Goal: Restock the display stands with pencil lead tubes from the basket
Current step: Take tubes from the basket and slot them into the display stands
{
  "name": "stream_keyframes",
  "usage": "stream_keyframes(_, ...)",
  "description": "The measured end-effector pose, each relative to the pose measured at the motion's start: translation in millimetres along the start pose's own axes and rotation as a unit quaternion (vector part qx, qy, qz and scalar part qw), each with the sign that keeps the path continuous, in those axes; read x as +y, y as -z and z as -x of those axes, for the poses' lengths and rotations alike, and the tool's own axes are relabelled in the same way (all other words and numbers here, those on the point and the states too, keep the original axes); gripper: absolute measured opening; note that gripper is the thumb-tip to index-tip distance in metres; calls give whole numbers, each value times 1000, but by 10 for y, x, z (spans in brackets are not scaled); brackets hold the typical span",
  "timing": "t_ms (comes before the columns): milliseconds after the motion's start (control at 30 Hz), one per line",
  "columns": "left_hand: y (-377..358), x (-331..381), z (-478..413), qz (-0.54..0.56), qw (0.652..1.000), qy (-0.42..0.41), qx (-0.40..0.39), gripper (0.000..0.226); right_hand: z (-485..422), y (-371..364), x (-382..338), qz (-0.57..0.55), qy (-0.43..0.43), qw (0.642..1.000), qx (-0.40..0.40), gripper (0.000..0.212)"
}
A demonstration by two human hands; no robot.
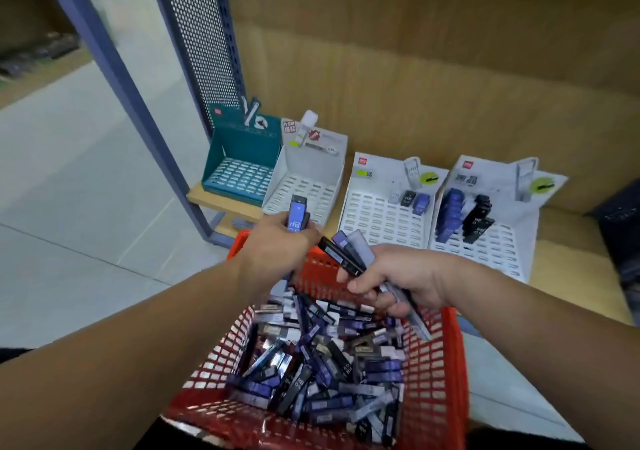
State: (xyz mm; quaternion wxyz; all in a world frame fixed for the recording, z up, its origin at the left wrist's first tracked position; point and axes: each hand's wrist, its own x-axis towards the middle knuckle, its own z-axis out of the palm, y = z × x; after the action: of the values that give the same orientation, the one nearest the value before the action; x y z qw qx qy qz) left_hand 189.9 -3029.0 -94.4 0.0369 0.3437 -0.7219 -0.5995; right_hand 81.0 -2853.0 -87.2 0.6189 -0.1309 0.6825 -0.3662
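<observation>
Hands: L hand (277, 245) grips 1 blue tube (298, 212), R hand (401, 276) a bunch (348, 250); I judge early: stands (377, 217) mostly bare, basket (450, 352) heaped.

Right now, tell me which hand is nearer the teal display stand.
Left. The left hand, gripping a blue tube, is just front-right of the teal display stand; the right hand, holding a bundle of tubes, is farther right.

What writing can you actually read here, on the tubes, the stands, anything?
"HB": on the blue tube held by the left hand.
"HB": on a black tube in the far-right stand.
"HB": on a dark tube in the red basket.
Too blurred to read: stand headers, red logos, print on the tubes in the right hand.
</observation>
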Motion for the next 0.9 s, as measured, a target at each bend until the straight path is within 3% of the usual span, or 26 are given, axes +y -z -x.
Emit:
stream_keyframes(133, -11, 545, 62, -31, 997, -23, -61, 40, 384, 49, -313, 25, 16, 1000, 7, 16)
stream_keyframes(300, -143, 871, 67, 6, 988, -40, -151, 35, 715, 248, -348, 20, 37, 999, 22, 16)
stream_keyframes(500, -476, 982, 1, -41, 970, -80, -226, 23, 853, 572, -165, 40, 36, 998, 28, 16)
stream_keyframes(567, -573, 972, -67, -41, 969, -81, -231, 20, 864, 661, -120, 47, 40, 998, 22, 9)
stream_keyframes(700, -689, 919, -206, -46, 971, -65, -226, 21, 859, 817, 3, 1, 79, 996, 47, 30)
stream_keyframes(900, -735, 915, -391, -26, 977, -54, -202, 16, 848, 1129, 226, -87, 100, 982, 132, 38)
